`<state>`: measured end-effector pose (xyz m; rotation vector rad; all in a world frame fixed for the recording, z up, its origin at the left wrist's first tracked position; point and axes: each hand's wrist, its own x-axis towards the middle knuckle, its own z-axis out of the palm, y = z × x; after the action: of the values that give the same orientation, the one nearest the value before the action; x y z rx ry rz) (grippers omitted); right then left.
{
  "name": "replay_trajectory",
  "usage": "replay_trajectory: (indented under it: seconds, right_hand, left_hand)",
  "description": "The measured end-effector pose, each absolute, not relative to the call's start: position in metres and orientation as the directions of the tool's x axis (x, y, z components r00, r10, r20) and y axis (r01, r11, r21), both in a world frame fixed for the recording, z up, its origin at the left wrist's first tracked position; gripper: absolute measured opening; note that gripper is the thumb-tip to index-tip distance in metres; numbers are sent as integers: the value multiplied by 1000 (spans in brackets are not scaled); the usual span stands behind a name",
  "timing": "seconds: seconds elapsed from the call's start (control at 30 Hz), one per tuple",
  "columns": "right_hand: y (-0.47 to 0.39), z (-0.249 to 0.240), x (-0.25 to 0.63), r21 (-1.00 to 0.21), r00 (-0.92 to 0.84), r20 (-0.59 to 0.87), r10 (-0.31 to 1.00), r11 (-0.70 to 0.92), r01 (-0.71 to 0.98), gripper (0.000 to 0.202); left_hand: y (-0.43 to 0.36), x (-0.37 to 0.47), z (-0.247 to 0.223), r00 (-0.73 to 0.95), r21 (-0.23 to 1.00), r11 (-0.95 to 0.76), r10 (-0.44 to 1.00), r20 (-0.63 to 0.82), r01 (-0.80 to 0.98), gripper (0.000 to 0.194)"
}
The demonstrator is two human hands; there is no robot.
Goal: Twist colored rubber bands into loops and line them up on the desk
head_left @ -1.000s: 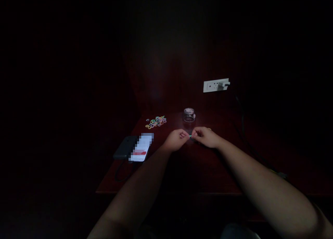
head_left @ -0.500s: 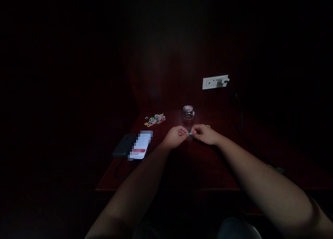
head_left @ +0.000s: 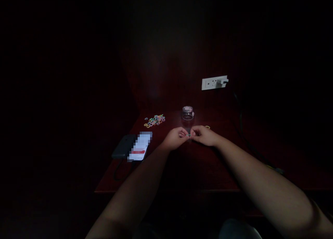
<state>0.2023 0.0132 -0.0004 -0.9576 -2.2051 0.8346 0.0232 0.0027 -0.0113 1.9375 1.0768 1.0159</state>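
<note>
A small green elastic band (head_left: 188, 135) is pinched between both hands, mostly covered by the fingertips. My left hand (head_left: 177, 138) is closed on its left end, thumb against forefinger. From the other side, my right hand (head_left: 204, 135) grips the right end in the same kind of pinch. Just beyond the fingers stands a clear round jar (head_left: 187, 115) with a pinkish patterned top. A yellow band (head_left: 207, 127) lies behind my right hand, partly hidden by it. To the left, a loose pile of colourful elastic bands (head_left: 156, 120) is spread on the table.
On the left of the dark red table (head_left: 166, 178) lie a lit phone (head_left: 140, 147) and a dark power bank (head_left: 123, 146) with a cable. A wall socket (head_left: 214, 82) holds a plug, and a dark cord (head_left: 241, 117) runs down at the right.
My fingertips have come slightly closer together and lower, so less of the green band shows between them. The other things stay in place; the view has shifted slightly.
</note>
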Motion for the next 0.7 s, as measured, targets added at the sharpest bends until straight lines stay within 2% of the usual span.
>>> replay_trajectory:
  seconds: [0.47, 0.7]
  right_hand:
    - [12, 1, 202, -716, -546, 297, 783, 561, 415, 15]
    - [8, 5, 199, -774, -556, 282, 782, 528, 349, 17]
  left_hand:
    - [-3, 24, -4, 385, 849, -412, 880, 278, 330, 11]
    - [0, 25, -8, 376, 883, -376, 890, 259, 282, 8]
